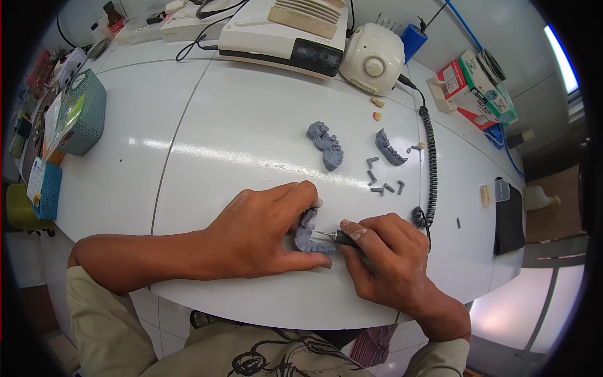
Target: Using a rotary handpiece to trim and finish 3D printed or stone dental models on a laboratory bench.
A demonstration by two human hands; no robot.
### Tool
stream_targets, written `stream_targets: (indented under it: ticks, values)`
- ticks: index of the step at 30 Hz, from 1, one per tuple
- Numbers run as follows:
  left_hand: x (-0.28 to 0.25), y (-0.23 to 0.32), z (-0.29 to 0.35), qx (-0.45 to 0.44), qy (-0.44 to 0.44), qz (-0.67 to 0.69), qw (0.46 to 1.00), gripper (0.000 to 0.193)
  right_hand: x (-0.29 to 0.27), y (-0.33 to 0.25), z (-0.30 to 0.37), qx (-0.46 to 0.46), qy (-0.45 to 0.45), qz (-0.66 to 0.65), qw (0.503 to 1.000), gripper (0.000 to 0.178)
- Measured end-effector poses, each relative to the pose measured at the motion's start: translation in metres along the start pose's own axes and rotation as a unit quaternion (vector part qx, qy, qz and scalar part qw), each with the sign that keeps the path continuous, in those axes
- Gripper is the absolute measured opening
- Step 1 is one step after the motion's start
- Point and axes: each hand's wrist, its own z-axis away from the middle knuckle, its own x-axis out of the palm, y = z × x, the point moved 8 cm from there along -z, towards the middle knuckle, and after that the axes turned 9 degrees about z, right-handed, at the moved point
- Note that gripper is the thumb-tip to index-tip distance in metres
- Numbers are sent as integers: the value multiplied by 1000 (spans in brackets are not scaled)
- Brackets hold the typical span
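Observation:
My left hand (267, 226) is closed around a grey, horseshoe-shaped dental model (306, 237), with the thumb along its near side and the fingers behind its far end. In my right hand (392, 257) is a dark rotary handpiece (342, 238), gripped like a pen. Its thin bur points left and reaches the inner curve of the model; whether it touches is too small to tell. Beyond my hands lie two more grey dental models, a larger one (326, 146) and a narrow curved one (391, 148). Several small grey pegs (389, 187) are scattered nearby.
A black coiled cord (431, 163) runs down the right side from a cream control box (374, 60). A white machine (282, 38) stands at the back. Teal baskets (85, 113) line the left edge; a black pouch (509, 220) and glove boxes (474, 88) are at right.

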Motion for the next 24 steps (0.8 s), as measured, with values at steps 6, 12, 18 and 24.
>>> stream_targets:
  ticks: [6,12,18,24]
  values:
    - [0,-1,0,-7,-7,1,1000,73,0,-1,0,-1,-4,7,1000,38]
    - [1,-1,0,-8,-10,0,1000,73,1,-1,0,-1,-8,7,1000,37]
    - [1,-2,0,-4,-8,-3,1000,73,1,-2,0,-2,-13,10,1000,37]
    - [-1,0,0,-11,-12,1,1000,72,1,1,-1,0,-11,-1,1000,36]
